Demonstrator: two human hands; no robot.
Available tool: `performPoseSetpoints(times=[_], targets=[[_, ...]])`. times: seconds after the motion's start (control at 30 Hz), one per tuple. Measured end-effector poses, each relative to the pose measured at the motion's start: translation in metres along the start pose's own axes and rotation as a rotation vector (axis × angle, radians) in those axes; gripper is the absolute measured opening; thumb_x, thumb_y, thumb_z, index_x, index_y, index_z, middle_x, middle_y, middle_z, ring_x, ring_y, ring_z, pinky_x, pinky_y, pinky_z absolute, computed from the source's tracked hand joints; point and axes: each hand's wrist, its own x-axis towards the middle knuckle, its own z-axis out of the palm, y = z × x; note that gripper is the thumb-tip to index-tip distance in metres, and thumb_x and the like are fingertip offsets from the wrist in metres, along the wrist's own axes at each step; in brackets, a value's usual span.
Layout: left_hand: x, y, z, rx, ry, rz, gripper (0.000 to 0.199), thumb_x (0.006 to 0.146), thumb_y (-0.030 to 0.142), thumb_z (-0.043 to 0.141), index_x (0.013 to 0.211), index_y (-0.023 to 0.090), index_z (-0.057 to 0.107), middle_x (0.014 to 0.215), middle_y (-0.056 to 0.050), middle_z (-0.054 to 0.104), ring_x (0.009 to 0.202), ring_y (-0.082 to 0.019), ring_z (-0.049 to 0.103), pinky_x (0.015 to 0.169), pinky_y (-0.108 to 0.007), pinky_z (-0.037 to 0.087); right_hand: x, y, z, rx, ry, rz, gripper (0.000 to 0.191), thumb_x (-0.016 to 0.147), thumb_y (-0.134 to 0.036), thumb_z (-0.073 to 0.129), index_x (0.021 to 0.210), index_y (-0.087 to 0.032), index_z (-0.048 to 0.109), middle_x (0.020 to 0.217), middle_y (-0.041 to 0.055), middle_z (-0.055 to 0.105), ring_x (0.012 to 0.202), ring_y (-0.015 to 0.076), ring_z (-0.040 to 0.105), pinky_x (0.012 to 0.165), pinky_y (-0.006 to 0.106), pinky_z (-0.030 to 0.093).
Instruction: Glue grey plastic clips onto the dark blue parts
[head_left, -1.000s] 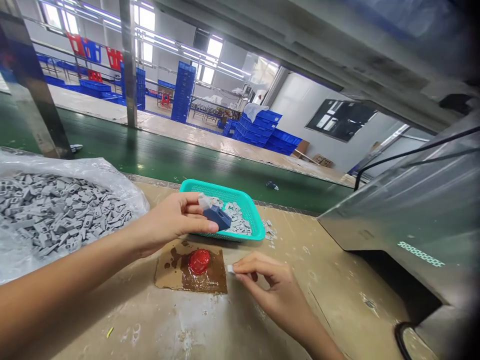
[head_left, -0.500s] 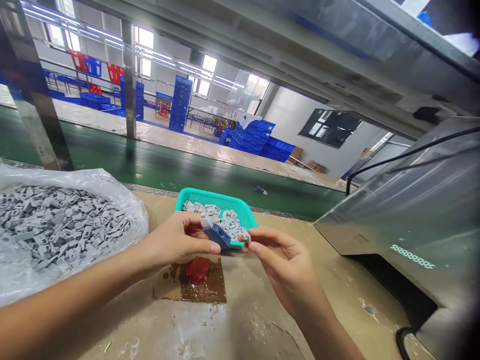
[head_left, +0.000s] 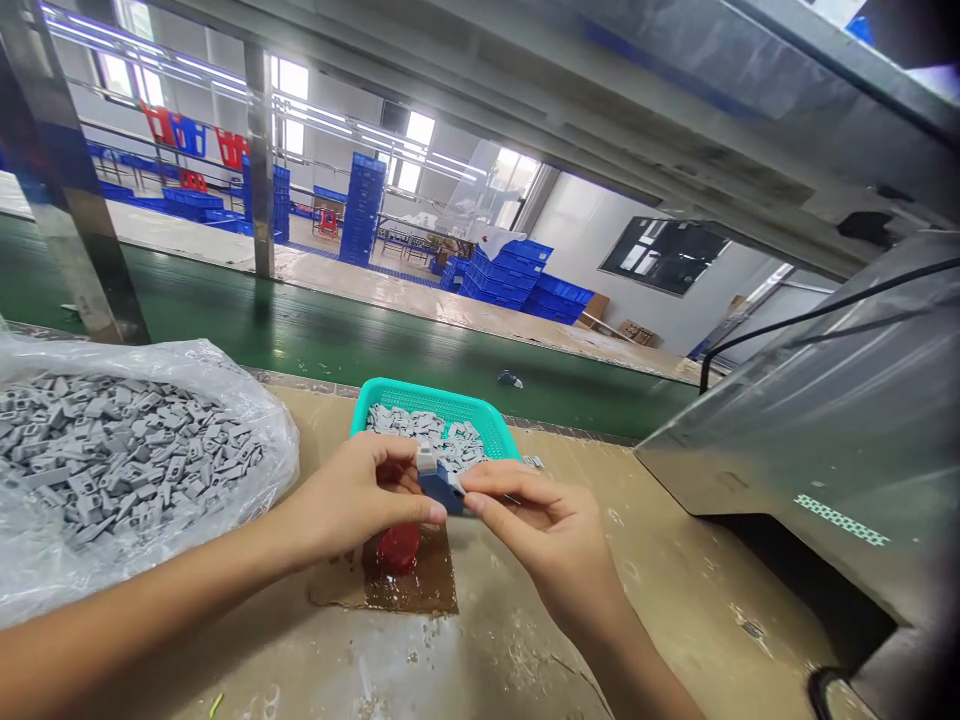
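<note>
My left hand (head_left: 360,495) grips a dark blue plastic part (head_left: 440,487) with a light grey piece (head_left: 426,457) at its upper end. My right hand (head_left: 547,515) pinches a small grey piece (head_left: 456,482) against the right side of the blue part. Behind both hands stands a turquoise basket (head_left: 491,425) holding many light grey pieces (head_left: 409,423). A round red object (head_left: 399,548) rests on a wet brown square (head_left: 420,590) just below my left hand.
A clear plastic bag (head_left: 281,440) full of grey parts lies at the left. Beyond the worktable (head_left: 300,655) runs a green conveyor belt (head_left: 390,345) with a small dark-and-white part (head_left: 511,379) on it. A metal housing (head_left: 795,440) stands at the right.
My right hand has moved left, bringing its small piece against the blue part. The dark-and-white part on the belt has shifted slightly left.
</note>
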Motion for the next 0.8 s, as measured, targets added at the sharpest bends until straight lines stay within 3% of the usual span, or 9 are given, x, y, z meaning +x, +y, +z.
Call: performPoseSetpoints(times=[0.1, 0.2, 0.3, 0.43, 0.57, 0.67, 0.73, 0.8], targets=[[-0.003, 0.0, 0.002, 0.129, 0.072, 0.035, 0.011, 0.064, 0.022, 0.064, 0.063, 0.013, 0.057, 0.058, 0.002, 0.052, 0.06, -0.012, 0.05, 0.055, -0.022, 0.038, -0.003, -0.001, 0.001, -0.101, -0.027, -0.085, 0.013, 0.069, -0.012, 0.062, 0.068, -0.021, 0.07, 0.078, 0.0039, 0.067, 0.077, 0.0171, 0.062, 0.072, 0.029, 0.054], [-0.005, 0.002, 0.006, 0.128, 0.131, 0.105, 0.009, 0.069, 0.023, 0.061, 0.068, 0.015, 0.057, 0.068, 0.001, 0.055, 0.072, -0.014, 0.053, 0.064, -0.024, 0.041, -0.009, 0.0, 0.001, -0.194, -0.095, -0.187, 0.021, 0.076, -0.012, 0.056, 0.085, -0.024, 0.07, 0.098, 0.005, 0.064, 0.091, 0.0185, 0.06, 0.082, 0.033, 0.05], [-0.006, 0.007, 0.012, -0.114, 0.149, 0.099, 0.011, 0.075, 0.027, 0.057, 0.081, 0.018, 0.054, 0.079, 0.001, 0.057, 0.08, -0.012, 0.054, 0.072, -0.023, 0.042, -0.014, -0.002, 0.006, -0.307, -0.16, -0.287, 0.035, 0.078, -0.01, 0.052, 0.109, -0.024, 0.061, 0.118, 0.0064, 0.055, 0.107, 0.0196, 0.052, 0.091, 0.034, 0.045], [-0.006, 0.014, 0.009, -0.418, 0.097, 0.03, 0.016, 0.076, 0.029, 0.058, 0.087, 0.02, 0.051, 0.08, 0.002, 0.057, 0.073, -0.009, 0.054, 0.069, -0.021, 0.043, -0.011, -0.008, 0.012, -0.35, -0.236, -0.297, 0.036, 0.077, -0.01, 0.052, 0.108, -0.025, 0.062, 0.13, 0.0062, 0.044, 0.114, 0.0214, 0.047, 0.095, 0.035, 0.041], [-0.004, 0.018, -0.008, -0.426, 0.101, 0.052, 0.024, 0.072, 0.023, 0.064, 0.094, 0.02, 0.056, 0.097, 0.0, 0.057, 0.083, -0.009, 0.055, 0.077, -0.021, 0.043, 0.011, -0.001, 0.002, -0.203, -0.164, -0.224, 0.027, 0.078, -0.017, 0.052, 0.1, -0.027, 0.065, 0.125, 0.005, 0.049, 0.112, 0.0213, 0.048, 0.093, 0.037, 0.042], [0.0, 0.02, -0.019, -0.41, 0.126, 0.009, 0.023, 0.07, 0.022, 0.066, 0.091, 0.016, 0.058, 0.084, -0.001, 0.06, 0.078, -0.009, 0.057, 0.077, -0.021, 0.044, 0.034, 0.019, -0.015, -0.137, -0.073, -0.122, 0.018, 0.076, -0.023, 0.054, 0.087, -0.022, 0.068, 0.102, 0.0075, 0.062, 0.097, 0.0214, 0.057, 0.08, 0.036, 0.05], [0.003, 0.019, -0.023, -0.38, 0.179, -0.01, 0.023, 0.07, 0.022, 0.067, 0.09, 0.015, 0.059, 0.075, 0.0, 0.059, 0.071, -0.007, 0.056, 0.075, -0.02, 0.044, 0.045, 0.036, -0.025, -0.21, -0.054, -0.073, 0.016, 0.074, -0.024, 0.054, 0.081, -0.019, 0.068, 0.088, 0.0073, 0.066, 0.087, 0.0215, 0.06, 0.073, 0.036, 0.051], [0.007, 0.017, -0.025, -0.36, 0.228, -0.023, 0.023, 0.069, 0.023, 0.068, 0.089, 0.016, 0.06, 0.074, 0.001, 0.059, 0.071, -0.007, 0.057, 0.075, -0.021, 0.045, 0.052, 0.051, -0.033, -0.342, -0.069, -0.058, 0.017, 0.075, -0.023, 0.052, 0.08, -0.018, 0.068, 0.087, 0.0075, 0.066, 0.083, 0.0214, 0.061, 0.071, 0.036, 0.051]])
